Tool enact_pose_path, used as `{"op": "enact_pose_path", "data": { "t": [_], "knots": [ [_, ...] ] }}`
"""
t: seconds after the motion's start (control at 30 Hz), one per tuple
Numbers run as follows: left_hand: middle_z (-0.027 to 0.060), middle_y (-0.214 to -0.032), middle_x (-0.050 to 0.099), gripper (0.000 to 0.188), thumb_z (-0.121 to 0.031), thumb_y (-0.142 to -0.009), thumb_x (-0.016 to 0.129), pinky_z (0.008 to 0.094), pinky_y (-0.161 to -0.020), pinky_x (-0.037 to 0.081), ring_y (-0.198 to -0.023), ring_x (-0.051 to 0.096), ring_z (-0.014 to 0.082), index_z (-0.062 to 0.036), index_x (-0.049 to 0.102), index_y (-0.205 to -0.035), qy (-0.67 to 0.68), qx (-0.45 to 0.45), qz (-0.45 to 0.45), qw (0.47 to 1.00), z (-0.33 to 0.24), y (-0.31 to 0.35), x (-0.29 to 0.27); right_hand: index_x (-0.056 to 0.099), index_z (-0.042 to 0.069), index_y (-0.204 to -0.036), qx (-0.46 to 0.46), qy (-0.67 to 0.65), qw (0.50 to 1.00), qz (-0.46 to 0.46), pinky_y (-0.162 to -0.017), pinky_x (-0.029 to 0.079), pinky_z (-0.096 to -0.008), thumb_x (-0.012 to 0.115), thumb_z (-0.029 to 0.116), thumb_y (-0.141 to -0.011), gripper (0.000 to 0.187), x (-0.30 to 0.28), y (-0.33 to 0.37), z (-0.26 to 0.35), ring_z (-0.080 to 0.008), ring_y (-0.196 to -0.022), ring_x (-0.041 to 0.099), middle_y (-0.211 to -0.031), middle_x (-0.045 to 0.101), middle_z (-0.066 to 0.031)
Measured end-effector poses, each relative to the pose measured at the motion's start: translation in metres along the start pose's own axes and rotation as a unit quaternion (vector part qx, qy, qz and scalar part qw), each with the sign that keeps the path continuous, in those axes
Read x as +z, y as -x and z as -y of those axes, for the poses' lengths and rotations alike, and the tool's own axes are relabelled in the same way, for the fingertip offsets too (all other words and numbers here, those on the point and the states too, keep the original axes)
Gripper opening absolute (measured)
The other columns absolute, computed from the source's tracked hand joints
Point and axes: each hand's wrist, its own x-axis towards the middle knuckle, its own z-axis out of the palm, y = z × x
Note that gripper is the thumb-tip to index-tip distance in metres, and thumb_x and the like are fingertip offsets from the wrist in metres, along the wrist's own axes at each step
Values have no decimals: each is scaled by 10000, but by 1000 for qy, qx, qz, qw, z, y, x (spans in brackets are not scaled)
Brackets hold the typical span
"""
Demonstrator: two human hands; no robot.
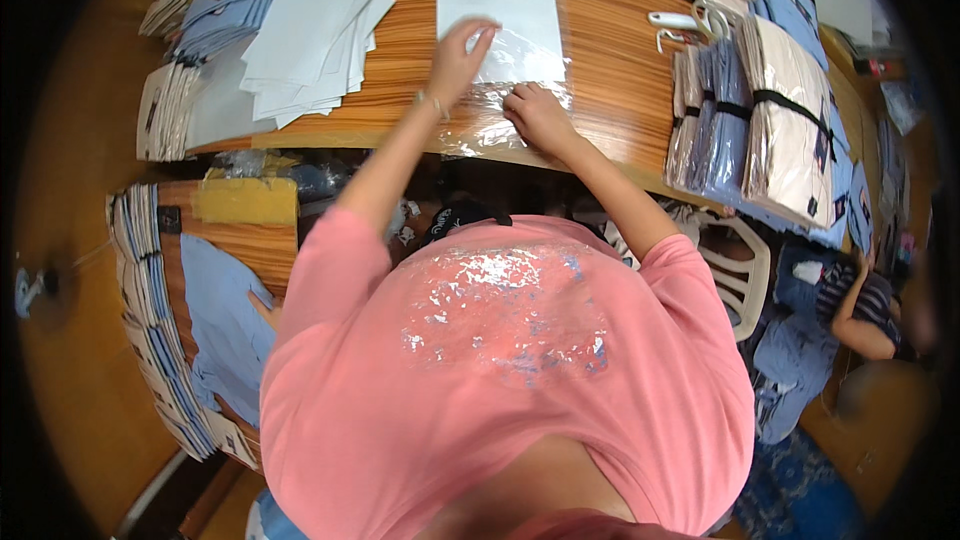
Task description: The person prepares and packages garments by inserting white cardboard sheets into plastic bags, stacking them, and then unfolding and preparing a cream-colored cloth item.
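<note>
— What's on the striped wooden table (622, 55)?
— Loose white papers (310, 30) at left, strapped garment bundles (790, 125) at right. Between them lies one plain white sheet (532, 30), flat, with glossy, crinkled clear film (478, 132) over its near part.
— Which way does it point?
— Sheet and film together run lengthwise away from the person, toward the table's far side.
— And the hands?
— Left hand (462, 58) over the sheet's left side, fingers bent; right hand (541, 118) at the film, fingers curled. Whether either grips, I can't tell.
</note>
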Motion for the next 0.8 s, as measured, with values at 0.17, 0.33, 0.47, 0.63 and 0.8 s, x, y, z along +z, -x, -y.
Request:
{"op": "enact_pose_path", "data": {
  "t": [0.17,0.33,0.47,0.63,0.8],
  "knots": [
    [85,-1025,599,176,-156,-956,451,284,-860,480,-983,601,165,-23,533,-1037,395,-345,-69,849,-44,128,20,614,44,-797,68,-160,984,38,-702,461,-412,637,150,-758,115,-1,-23,-3,-341,-814,562,-819,572,-148],
    [59,-1056,580,157,-89,-929,471,273,-879,455,-1015,567,138,-30,525,-1064,399,-297,-148,855,-54,144,35,607,57,-811,16,-30,999,-8,-740,462,-406,654,169,-756,134,0,-27,16,-322,-908,549,-908,577,-126],
    [55,-1038,576,179,-85,-930,454,275,-868,451,-993,562,141,-28,528,-1083,410,-310,-138,847,-70,140,37,604,47,-825,8,-4,1000,-28,-667,475,-431,633,188,-783,151,13,-24,3,-322,-780,593,-773,615,-124],
    [64,-1054,540,241,-73,-924,462,276,-893,421,-1024,519,138,-12,501,-1153,485,-321,-187,792,-74,131,52,645,8,-834,141,-245,959,5,-577,455,-342,656,246,-797,241,-5,-53,-5,-223,-598,591,-677,623,-130],
    [52,-1018,498,365,24,-877,431,243,-820,401,-884,471,116,1,450,-1241,450,-366,-275,767,-46,108,61,647,25,-806,118,-268,956,11,-585,461,-344,662,247,-786,223,-15,-60,15,-223,-613,606,-689,638,-127]
  ]
}}
